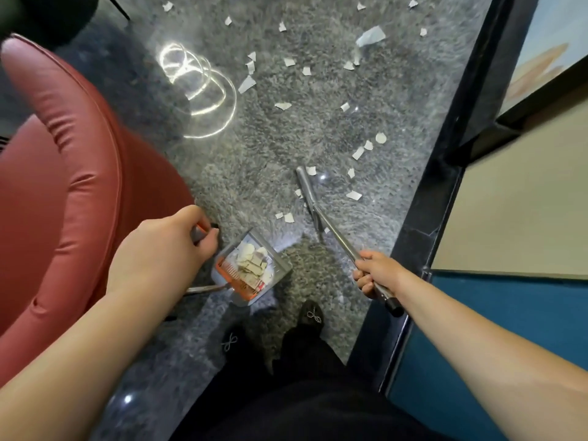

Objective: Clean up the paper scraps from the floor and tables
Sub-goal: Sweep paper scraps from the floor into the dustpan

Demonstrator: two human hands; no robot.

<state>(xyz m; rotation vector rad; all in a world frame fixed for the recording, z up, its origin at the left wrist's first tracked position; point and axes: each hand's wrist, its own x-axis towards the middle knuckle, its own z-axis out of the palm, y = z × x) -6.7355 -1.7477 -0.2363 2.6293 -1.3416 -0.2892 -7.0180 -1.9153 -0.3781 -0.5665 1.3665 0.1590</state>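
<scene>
While the left hand (pixel 165 249) grips the dustpan handle (pixel 200 232) and the right hand (pixel 374 272) curls round the broom pole (pixel 337 235), some paper scraps (pixel 251 265) fill the dustpan (pixel 283 265), yet many scraps (pixel 305 70) still litter the granite floor (pixel 286 138) ahead.

I get soft indoor light, fairly dim toward the top left corner. A hard overhead lamp bounces off the polished floor (pixel 286 132) as looping white glare rings (pixel 199 90), with small bright specks elsewhere. My own shadow darkens the floor near the feet. The wide lens bends the edges strongly, and the far scraps (pixel 370 36) look slightly smeared.
</scene>
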